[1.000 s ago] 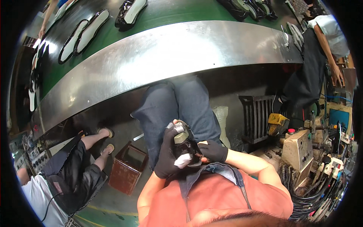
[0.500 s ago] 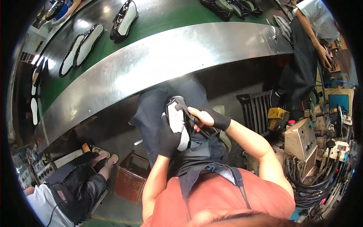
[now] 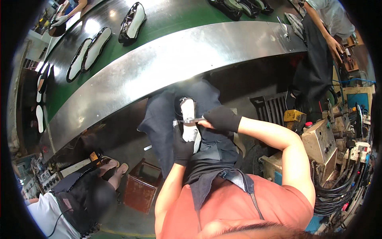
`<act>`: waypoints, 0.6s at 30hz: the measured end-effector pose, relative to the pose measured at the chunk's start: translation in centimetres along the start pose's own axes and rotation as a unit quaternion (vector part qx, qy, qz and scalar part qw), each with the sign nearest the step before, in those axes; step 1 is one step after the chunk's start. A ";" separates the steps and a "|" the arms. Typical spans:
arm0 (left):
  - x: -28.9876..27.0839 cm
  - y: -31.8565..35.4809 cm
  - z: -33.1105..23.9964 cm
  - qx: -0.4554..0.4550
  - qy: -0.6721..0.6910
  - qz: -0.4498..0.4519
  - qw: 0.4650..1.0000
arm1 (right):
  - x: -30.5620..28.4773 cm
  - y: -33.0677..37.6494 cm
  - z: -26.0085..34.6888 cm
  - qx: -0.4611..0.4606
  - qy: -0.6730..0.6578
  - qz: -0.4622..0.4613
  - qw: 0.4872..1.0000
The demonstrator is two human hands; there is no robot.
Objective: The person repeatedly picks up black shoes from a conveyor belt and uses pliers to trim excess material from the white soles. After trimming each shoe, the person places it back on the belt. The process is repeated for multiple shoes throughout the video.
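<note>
- Two long white sole-shaped pieces (image 3: 39, 118) lie at the far left of one green worktop with a broad shiny metal edge (image 3: 167, 53).
- One seated co-worker in a white top and dark apron (image 3: 47, 211) is below them.
- Three glossy black shoes with white soles turned up (image 3: 95, 48) lie farther right: two side by side, one apart.
- One brown box-shaped stool (image 3: 139, 193) stands on the floor.
- The black-covered left hand (image 3: 182, 145) wraps its fingers round the held shoe, pale thumb on top.
- That one black-rimmed shoe with a white sole (image 3: 188, 108) is at the lap, sole up; its long axis runs from the body toward the worktop, almost straight. Which end is the toe, I cannot tell.
- One thin flat greyish tool (image 3: 190, 120) crosses the sole, pointing left.
- The black-covered right hand (image 3: 222, 118) has its fingers closed on that tool's right end.
- At least three dark shoes (image 3: 227, 8) cluster on the worktop.
- One yellow block-shaped housing (image 3: 294, 116) is at right.
</note>
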State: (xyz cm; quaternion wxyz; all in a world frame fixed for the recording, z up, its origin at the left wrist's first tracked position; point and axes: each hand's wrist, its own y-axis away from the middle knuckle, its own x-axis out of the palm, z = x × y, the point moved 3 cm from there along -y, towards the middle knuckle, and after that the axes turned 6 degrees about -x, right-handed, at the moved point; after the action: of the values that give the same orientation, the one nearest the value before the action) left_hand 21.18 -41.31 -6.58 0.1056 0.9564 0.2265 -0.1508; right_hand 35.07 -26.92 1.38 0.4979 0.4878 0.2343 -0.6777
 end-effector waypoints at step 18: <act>0.2 -5.8 9.5 -0.023 -0.012 0.193 0.981 | -3.7 -0.4 4.4 -0.209 -0.175 -0.221 0.936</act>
State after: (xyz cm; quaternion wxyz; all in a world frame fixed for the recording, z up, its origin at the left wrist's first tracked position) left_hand 16.40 -38.76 -16.25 0.1572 0.9777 0.0396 -0.1338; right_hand 32.90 -28.61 6.42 0.4589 0.1823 0.3815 -0.7815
